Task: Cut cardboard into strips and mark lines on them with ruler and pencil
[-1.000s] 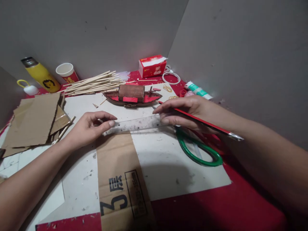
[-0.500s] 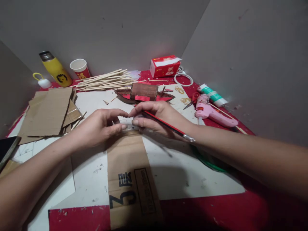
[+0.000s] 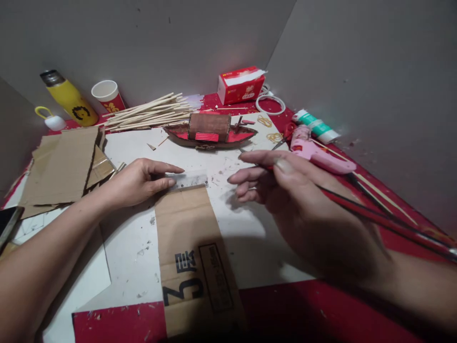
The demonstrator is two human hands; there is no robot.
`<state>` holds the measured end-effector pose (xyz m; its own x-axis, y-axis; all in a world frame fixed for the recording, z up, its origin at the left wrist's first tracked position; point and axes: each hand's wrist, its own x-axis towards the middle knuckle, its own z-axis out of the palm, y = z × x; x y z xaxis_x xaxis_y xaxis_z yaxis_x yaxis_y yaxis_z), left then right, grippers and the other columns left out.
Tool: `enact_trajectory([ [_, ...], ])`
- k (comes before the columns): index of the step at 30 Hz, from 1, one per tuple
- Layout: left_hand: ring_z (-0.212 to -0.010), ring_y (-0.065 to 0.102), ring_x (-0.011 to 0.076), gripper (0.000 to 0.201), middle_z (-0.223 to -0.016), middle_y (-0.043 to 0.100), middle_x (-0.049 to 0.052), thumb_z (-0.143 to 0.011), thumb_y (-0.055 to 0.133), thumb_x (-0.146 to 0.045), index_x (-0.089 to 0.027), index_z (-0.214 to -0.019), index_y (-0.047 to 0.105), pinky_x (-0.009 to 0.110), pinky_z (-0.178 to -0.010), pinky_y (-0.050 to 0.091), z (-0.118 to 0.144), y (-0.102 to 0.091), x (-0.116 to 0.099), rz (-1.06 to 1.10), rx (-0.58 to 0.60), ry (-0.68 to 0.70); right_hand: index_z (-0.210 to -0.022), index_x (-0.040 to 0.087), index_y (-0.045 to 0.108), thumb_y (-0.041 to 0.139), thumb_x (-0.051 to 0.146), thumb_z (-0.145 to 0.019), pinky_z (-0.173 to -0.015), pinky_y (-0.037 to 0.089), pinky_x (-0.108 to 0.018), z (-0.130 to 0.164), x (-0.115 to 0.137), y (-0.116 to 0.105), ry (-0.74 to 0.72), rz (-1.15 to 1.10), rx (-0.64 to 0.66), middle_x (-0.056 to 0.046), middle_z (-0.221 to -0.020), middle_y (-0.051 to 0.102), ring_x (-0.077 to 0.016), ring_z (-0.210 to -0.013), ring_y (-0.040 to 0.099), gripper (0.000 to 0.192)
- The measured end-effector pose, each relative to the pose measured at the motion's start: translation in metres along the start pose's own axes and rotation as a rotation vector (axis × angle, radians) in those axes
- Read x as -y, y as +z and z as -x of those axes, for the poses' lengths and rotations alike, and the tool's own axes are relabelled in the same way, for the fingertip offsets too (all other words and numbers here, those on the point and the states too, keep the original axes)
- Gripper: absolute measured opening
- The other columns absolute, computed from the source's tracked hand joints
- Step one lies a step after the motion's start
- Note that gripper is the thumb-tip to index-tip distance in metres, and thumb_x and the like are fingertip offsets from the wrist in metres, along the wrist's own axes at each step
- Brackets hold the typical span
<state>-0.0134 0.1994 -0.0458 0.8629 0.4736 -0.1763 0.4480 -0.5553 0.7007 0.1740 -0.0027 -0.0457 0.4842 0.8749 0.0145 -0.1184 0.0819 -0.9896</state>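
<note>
My left hand (image 3: 137, 183) is at the far end of a long cardboard strip (image 3: 185, 214) with black printing. Its thumb and fingers grip one end of a short clear ruler (image 3: 193, 178), which lies along the strip's far edge. My right hand (image 3: 296, 200), slightly blurred, is raised to the right of the strip. In it is a red and black pencil (image 3: 342, 200), its tip pointing left and its metal end toward the lower right. Behind both hands a brown model boat (image 3: 209, 127) with a rounded cover and red parts stands on the white board.
Cardboard pieces (image 3: 60, 166) lie stacked at left. Along the back are a yellow bottle (image 3: 71, 100), a paper cup (image 3: 107, 95), wooden sticks (image 3: 150, 114) and a red tissue box (image 3: 241, 85). A pink glue gun (image 3: 321, 155) and scissors (image 3: 282, 143) lie at right.
My right hand has moved right and toward me with the pencil, away from the left hand. More of the clear ruler shows now. My left hand has shifted slightly left.
</note>
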Motion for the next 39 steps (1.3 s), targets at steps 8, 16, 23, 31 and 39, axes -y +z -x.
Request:
enact_trajectory([
  [8,-0.060,0.052,0.0143,0.047,-0.073,0.069,0.002,-0.089,0.062,-0.044,-0.018,-0.127,0.070,0.025,-0.053,0.041,0.001,-0.008,0.003,0.022,-0.002,-0.062,-0.107,0.023,0.066,0.056,0.042,-0.098,-0.075,0.057,-0.032,0.013,-0.034,0.006,0.057,0.089,0.055,-0.004,-0.092,0.074,-0.0169,-0.080,0.068,0.023],
  [16,-0.076,0.065,0.0195,0.046,-0.096,0.077,0.006,-0.088,0.064,-0.044,-0.017,-0.125,0.071,0.032,-0.069,0.053,0.000,-0.006,0.003,0.028,0.024,-0.072,-0.108,0.022,0.060,0.055,0.011,-0.095,-0.060,0.049,-0.025,0.026,-0.031,0.002,-0.534,0.512,0.546,0.000,-0.079,0.069,-0.0125,-0.064,0.062,0.018],
  [23,-0.078,0.066,0.0196,0.046,-0.101,0.078,0.007,-0.088,0.064,-0.044,-0.017,-0.125,0.071,0.032,-0.069,0.053,0.000,-0.006,0.004,0.014,0.019,-0.071,-0.110,0.020,0.058,0.054,0.010,-0.096,-0.055,0.042,-0.024,0.021,-0.034,0.002,-0.603,0.594,0.568,0.000,-0.077,0.066,-0.0123,-0.063,0.056,0.017],
  [31,-0.076,0.065,0.0197,0.047,-0.091,0.077,0.005,-0.088,0.066,-0.046,-0.018,-0.126,0.071,0.032,-0.069,0.054,0.000,-0.003,0.003,0.041,0.010,-0.073,-0.111,0.021,0.056,0.055,0.012,-0.096,-0.057,0.041,-0.025,0.022,-0.033,0.002,-0.608,0.624,0.581,0.000,-0.077,0.063,-0.0132,-0.064,0.055,0.017],
  [39,-0.076,0.065,0.0201,0.049,-0.088,0.077,0.005,-0.087,0.067,-0.048,-0.018,-0.126,0.071,0.031,-0.067,0.054,0.000,-0.003,0.004,0.024,0.002,-0.064,-0.107,0.021,0.058,0.053,0.013,-0.097,-0.057,0.042,-0.025,0.021,-0.034,0.002,-0.602,0.640,0.600,-0.001,-0.078,0.064,-0.0138,-0.065,0.055,0.014],
])
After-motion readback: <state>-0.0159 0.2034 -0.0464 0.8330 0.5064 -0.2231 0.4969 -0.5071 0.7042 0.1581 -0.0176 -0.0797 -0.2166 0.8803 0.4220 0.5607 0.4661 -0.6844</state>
